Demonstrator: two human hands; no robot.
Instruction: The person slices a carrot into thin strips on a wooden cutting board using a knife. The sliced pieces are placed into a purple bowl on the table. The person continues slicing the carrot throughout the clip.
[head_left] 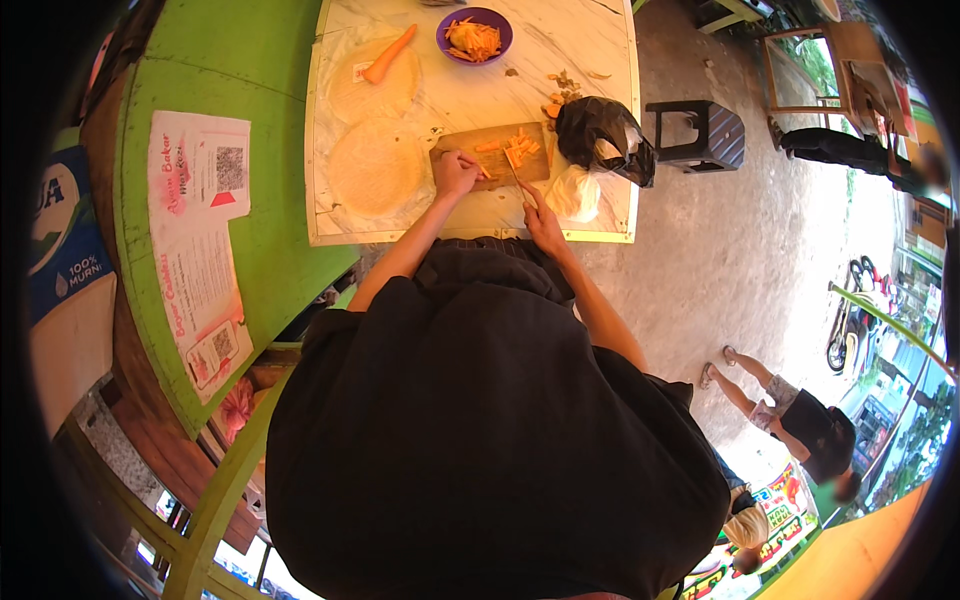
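On a wooden cutting board point(508, 203) near the table's front edge, my left hand point(457, 174) is closed at the board's left part, fingertips on a slim piece of carrot point(486, 172). My right hand point(543, 220) grips a knife point(519, 184) by its handle, the blade pointing away over the board. Cut carrot sticks point(520, 150) lie in a loose pile beyond the blade. Farther off, a purple bowl point(442, 42) holds more orange strips. A whole peeled carrot point(390, 56) rests at the far left, on one of two pale round sheets point(375, 172).
Right of the board sit a black plastic bag point(580, 130) and a pale rounded bundle point(573, 195). Scraps point(567, 88) lie behind them. A dark plastic stool point(710, 137) stands by the table's right side. A green table point(270, 130) adjoins on the left. Two people are off right.
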